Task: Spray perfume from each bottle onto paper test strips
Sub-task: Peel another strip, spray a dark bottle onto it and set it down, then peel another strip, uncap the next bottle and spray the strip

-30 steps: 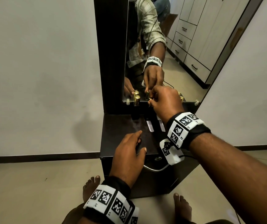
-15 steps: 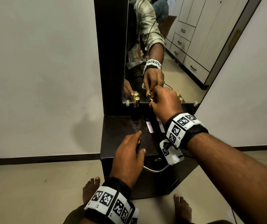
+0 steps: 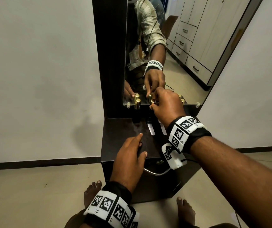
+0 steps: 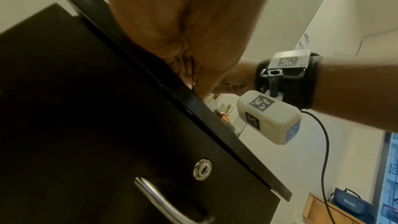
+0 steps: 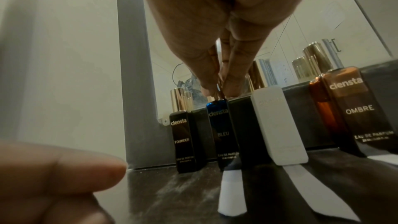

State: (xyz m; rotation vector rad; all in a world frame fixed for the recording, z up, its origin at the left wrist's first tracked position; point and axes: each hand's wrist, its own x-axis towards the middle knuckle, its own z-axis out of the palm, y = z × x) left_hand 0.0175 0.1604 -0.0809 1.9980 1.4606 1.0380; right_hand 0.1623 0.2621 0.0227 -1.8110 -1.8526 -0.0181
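Right hand [image 3: 166, 104]: my fingers [image 5: 210, 74] pinch the gold cap of the dark blue rectangular BLEU bottle [image 5: 224, 134], upright directly below them.
Strip: white paper test strip [image 5: 232, 193] lies flat on the dark bench [image 3: 123, 129], just nearer than the bottle.
Left hand [image 3: 128, 158]: relaxed on the bench, farther off.

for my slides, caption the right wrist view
Right hand pinches the cap of the BLEU bottle standing behind a paper strip.

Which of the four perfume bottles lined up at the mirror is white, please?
The third bottle from the left, between the blue bottle and the amber bottle. Its body is plain white; the black bottle and the other two are dark or coloured.
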